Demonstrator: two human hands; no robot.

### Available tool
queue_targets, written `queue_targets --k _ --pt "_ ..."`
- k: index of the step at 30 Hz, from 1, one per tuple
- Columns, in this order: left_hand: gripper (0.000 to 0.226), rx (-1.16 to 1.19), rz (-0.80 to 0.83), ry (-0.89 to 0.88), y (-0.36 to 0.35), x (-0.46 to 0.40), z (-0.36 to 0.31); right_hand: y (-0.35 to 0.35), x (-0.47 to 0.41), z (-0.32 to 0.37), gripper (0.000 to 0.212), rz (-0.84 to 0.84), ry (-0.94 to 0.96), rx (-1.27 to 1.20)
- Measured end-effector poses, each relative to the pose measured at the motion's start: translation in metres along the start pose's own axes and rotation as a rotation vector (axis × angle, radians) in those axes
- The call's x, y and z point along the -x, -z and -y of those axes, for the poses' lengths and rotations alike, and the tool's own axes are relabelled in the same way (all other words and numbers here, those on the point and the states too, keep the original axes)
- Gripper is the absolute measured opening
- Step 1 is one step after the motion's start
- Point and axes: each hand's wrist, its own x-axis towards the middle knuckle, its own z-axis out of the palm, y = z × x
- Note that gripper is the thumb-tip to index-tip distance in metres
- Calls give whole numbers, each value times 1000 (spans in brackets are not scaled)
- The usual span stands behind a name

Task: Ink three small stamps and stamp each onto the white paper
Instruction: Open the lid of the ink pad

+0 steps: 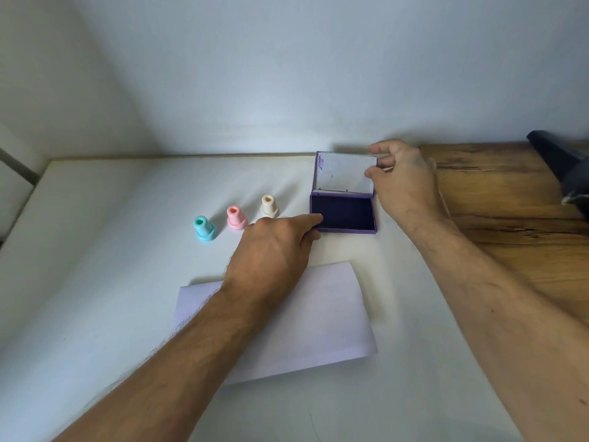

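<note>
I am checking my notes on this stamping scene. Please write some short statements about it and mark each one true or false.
1. The ink pad case is open. True.
2. The right hand holds the pink stamp. False: it grips the lid.
3. Three stamps stand left of the case. True.
4. The teal stamp stands nearest the case. False: the cream stamp does.
5. The left hand touches the case's base. True.

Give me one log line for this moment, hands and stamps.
left hand steadies ink pad base | right hand holds lid open | three stamps untouched | paper blank
</note>
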Motion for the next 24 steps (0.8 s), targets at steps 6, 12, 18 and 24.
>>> queue_targets --k 6,12,18,24 --pt "29 6 -13 -11 1 0 -1 -3 2 -4 30 -7 -19 35" --pt "30 7 -5 -8 1 0 -2 -8 2 -5 32 -20 -2 27" --pt "30 0 3 -9 2 0 -2 -6 0 -4 37 -2 -47 -39" --pt "30 8 4 5 2 -1 -2 -10 0 -7 37 8 -34 -13"
